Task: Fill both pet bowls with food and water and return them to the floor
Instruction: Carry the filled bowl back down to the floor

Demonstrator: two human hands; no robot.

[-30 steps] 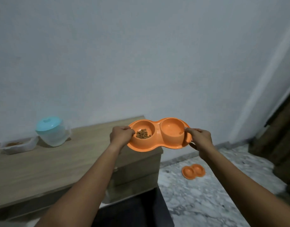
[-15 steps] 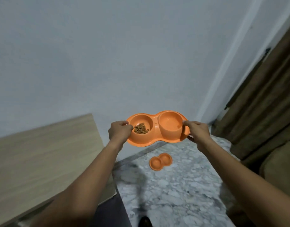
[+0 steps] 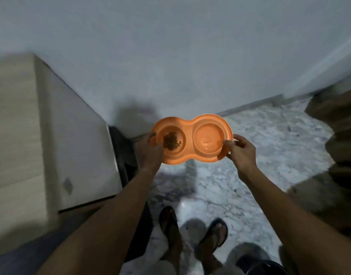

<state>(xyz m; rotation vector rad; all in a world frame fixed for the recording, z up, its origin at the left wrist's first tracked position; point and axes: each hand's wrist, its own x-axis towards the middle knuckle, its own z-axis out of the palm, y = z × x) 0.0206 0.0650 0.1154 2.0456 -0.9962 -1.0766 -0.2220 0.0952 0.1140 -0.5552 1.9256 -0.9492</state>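
An orange double pet bowl [image 3: 189,127] is held level in the air above the marble floor. Its left cup holds brown kibble [image 3: 171,143]; its right cup [image 3: 208,138] looks wet and shiny. My left hand [image 3: 149,150] grips the bowl's left end with the thumb over the rim. My right hand [image 3: 241,153] grips the right end the same way. The second orange bowl seen earlier on the floor is hidden from view, likely behind the held one.
A light wooden cabinet [image 3: 27,135] stands at the left with a dark gap beside it. The white wall [image 3: 170,56] is straight ahead. Brown curtain and furniture [image 3: 341,139] crowd the right. My sandalled feet [image 3: 192,235] stand on the marble floor [image 3: 269,139].
I have turned right, away from the cabinet top, and my view has tipped down toward the floor and my feet. The bowl stays in both hands and sits lower, over the floor.
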